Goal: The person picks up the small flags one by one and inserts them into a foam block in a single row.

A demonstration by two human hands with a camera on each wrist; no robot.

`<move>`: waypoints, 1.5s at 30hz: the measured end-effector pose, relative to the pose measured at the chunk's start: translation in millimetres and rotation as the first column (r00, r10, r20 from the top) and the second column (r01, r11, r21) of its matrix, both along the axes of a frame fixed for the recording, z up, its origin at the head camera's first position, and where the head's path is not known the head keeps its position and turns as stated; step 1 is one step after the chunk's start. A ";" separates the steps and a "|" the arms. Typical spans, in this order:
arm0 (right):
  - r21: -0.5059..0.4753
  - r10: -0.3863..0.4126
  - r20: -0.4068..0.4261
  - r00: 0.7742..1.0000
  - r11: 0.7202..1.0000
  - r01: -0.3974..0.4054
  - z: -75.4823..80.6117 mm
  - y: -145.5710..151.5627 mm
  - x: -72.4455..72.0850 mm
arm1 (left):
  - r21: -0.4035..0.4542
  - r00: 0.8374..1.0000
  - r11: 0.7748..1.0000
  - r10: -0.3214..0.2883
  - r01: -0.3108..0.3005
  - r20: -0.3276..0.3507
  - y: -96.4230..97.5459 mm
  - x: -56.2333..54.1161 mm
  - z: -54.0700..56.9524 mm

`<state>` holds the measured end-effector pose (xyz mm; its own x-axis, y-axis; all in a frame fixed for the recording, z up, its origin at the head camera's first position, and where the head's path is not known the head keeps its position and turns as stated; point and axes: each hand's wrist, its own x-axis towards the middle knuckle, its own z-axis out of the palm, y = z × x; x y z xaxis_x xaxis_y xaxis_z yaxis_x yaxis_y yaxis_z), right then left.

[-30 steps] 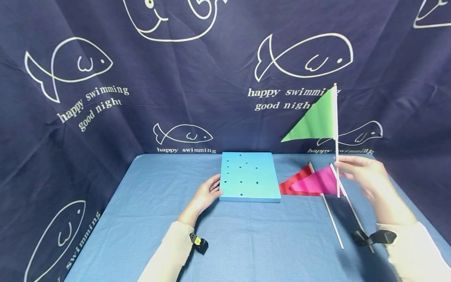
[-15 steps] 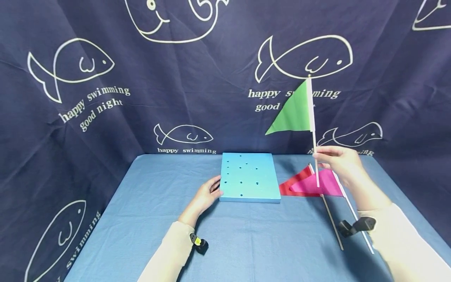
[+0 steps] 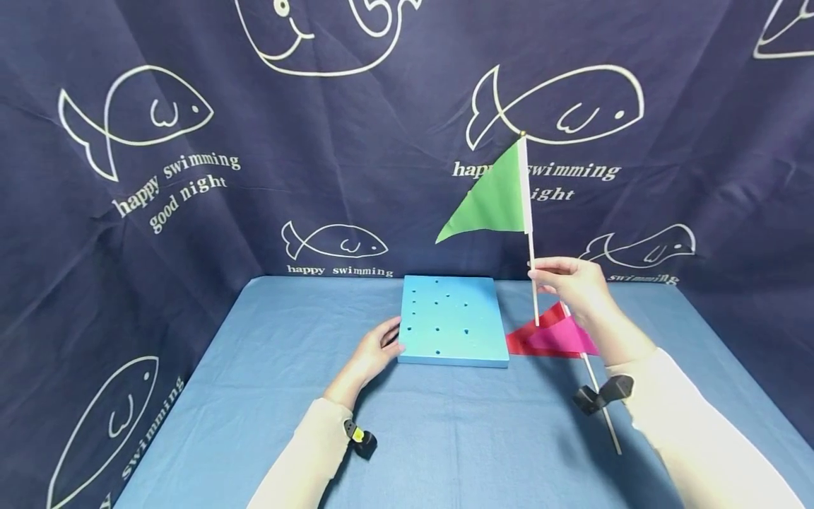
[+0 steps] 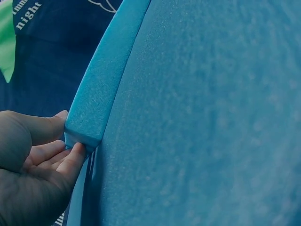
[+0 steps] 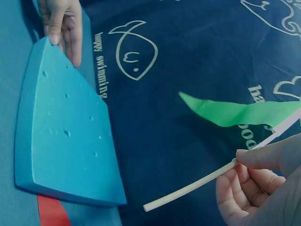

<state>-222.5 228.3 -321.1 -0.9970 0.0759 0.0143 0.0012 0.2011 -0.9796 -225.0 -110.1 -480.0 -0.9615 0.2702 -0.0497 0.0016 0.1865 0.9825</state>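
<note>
Fish-print curtain (image 3: 356,170) behind! Right hand (image 3: 575,286) pinches the green flag (image 3: 496,198) by its stick (image 3: 535,304), aloft beside the board (image 3: 480,314); left hand (image 3: 374,351) grips that board's corner. Red flag (image 3: 518,344) and pink flag (image 3: 564,338) lie overlapping. Carrying step, I'd say; next calls for aiming the stick at a hole (image 3: 466,331).

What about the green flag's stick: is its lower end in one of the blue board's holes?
No: in the right wrist view, the stick ends in free air, apart from the board.
</note>
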 end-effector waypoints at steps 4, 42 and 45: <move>-0.023 0.005 -0.012 1.000 1.000 -0.005 -0.3 -7.2 -6.5 | 0.018 1.000 1.000 0.002 -0.002 0.003 0.9 -0.2 1.2; -0.021 -0.016 -0.082 0.997 1.000 0.015 -27.6 -86.5 -38.0 | -0.040 1.000 0.999 -0.010 0.010 0.021 -0.4 1.3 7.0; -0.021 -0.023 -0.075 0.997 1.000 0.022 -32.0 -95.3 -38.9 | -0.048 1.000 0.999 -0.008 0.010 0.022 -1.2 1.2 6.1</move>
